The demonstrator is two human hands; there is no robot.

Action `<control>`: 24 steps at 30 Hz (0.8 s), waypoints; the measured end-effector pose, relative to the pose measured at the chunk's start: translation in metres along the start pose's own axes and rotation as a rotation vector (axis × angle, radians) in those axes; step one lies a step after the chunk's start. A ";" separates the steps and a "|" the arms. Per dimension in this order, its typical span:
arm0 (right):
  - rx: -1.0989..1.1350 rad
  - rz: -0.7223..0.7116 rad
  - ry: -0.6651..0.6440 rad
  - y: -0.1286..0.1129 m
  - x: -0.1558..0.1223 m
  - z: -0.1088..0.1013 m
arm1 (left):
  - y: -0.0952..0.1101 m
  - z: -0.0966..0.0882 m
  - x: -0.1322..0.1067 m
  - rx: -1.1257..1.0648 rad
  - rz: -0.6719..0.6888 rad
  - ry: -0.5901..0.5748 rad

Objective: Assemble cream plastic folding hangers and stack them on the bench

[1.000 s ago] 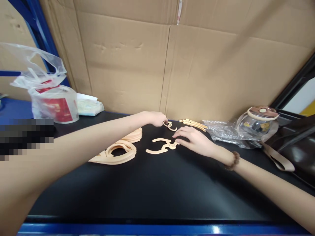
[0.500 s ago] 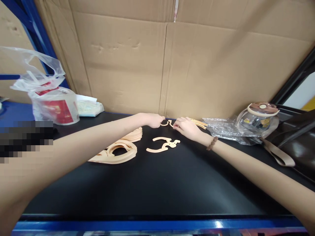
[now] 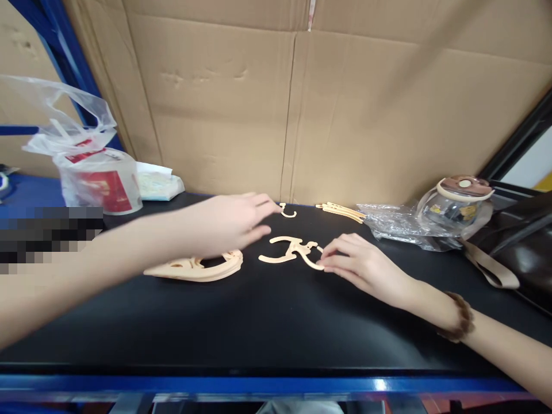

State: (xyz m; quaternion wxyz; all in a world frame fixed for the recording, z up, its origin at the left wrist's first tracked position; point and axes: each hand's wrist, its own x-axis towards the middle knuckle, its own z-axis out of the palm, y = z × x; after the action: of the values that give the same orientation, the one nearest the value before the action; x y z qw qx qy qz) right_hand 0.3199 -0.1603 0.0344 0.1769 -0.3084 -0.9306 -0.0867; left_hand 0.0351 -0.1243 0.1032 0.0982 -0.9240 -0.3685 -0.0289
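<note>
My right hand pinches the end of a curved beige plastic hook, whose other end reaches the folding hanger piece lying mid-table. That piece has two curved arms opening to the left; whether the hook touches it I cannot tell. My left hand, slightly blurred, hovers above the stack of beige hanger parts with its fingers spread and nothing in them. It covers part of the stack. A smaller loose hook lies beyond its fingertips near the cardboard.
Thin beige strips lie at the back beside crumpled clear plastic wrap. A clear cup with a brown lid and a dark bag stand right. Bagged tape rolls and a tissue pack are left. Cardboard walls the back.
My right hand has come nearer and to the right, bringing a hook beside the hanger piece. My left hand has drawn back leftward and opened; a small hook stays at the back.
</note>
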 end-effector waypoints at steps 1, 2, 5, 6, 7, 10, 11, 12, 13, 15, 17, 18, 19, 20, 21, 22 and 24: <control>0.021 -0.014 -0.016 -0.004 -0.003 0.000 | 0.016 0.006 -0.011 0.075 0.029 0.072; 0.037 -0.027 -0.032 -0.007 -0.005 0.001 | 0.032 0.013 -0.019 0.131 0.071 0.133; 0.058 -0.053 -0.067 -0.009 -0.006 0.003 | 0.071 0.043 -0.034 0.241 0.192 0.271; 0.062 -0.056 -0.073 -0.009 -0.005 0.003 | 0.079 0.053 -0.035 0.261 0.229 0.284; 0.066 -0.054 -0.079 -0.009 -0.005 0.003 | 0.085 0.061 -0.034 0.282 0.252 0.279; 0.112 -0.020 -0.091 -0.007 -0.005 0.001 | 0.092 0.074 -0.025 0.331 0.289 0.256; 0.140 0.000 -0.086 -0.004 -0.005 -0.001 | 0.093 0.074 -0.021 0.335 0.292 0.252; 0.168 0.026 -0.069 0.001 -0.005 -0.002 | 0.094 0.073 -0.018 0.329 0.295 0.249; 0.186 0.059 -0.042 0.008 -0.005 -0.003 | 0.094 0.072 -0.014 0.318 0.295 0.246; 0.160 0.154 0.039 0.031 -0.002 -0.005 | 0.095 0.067 -0.007 0.298 0.290 0.251; -0.003 0.293 0.058 0.061 0.003 -0.006 | 0.097 0.064 0.000 0.286 0.280 0.270; -0.118 0.388 0.004 0.078 0.006 -0.006 | 0.097 0.064 0.003 0.281 0.272 0.284; -0.243 0.503 -0.065 0.095 0.009 -0.006 | 0.097 0.063 0.006 0.277 0.263 0.298; -0.284 0.559 -0.094 0.110 0.012 -0.004 | 0.097 0.063 0.010 0.272 0.254 0.309; -0.306 0.596 -0.113 0.124 0.015 -0.002 | 0.097 0.063 0.012 0.266 0.248 0.317; -0.325 0.631 -0.134 0.136 0.017 0.001 | 0.097 0.064 0.015 0.262 0.246 0.323; -0.347 0.691 -0.178 0.153 0.020 0.008 | 0.096 0.066 0.017 0.250 0.251 0.325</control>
State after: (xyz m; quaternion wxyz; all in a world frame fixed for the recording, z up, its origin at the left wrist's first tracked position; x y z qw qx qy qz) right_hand 0.3952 -0.0257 0.0427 0.0594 -0.6352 -0.7552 -0.1508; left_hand 0.1126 -0.1674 0.0257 0.2726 -0.9264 -0.2309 -0.1192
